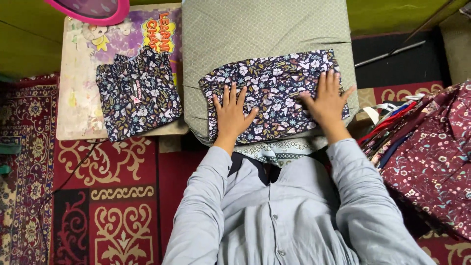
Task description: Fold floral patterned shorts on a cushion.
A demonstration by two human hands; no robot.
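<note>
A dark floral cloth [274, 83], folded into a rectangle, lies on a grey-green padded board [255, 29]. My left hand [231, 114] rests flat on its near left part, fingers spread. My right hand [327, 100] presses flat on its right end, fingers apart. Neither hand grips anything. My grey shirt sleeves fill the bottom of the view.
A second folded floral piece [137, 93] lies on a low colourful printed board [81, 83] at the left. A pile of maroon floral fabric [431, 157] sits at the right. A pink-rimmed object [93, 11] is at top left. Red patterned carpet [108, 196] covers the floor.
</note>
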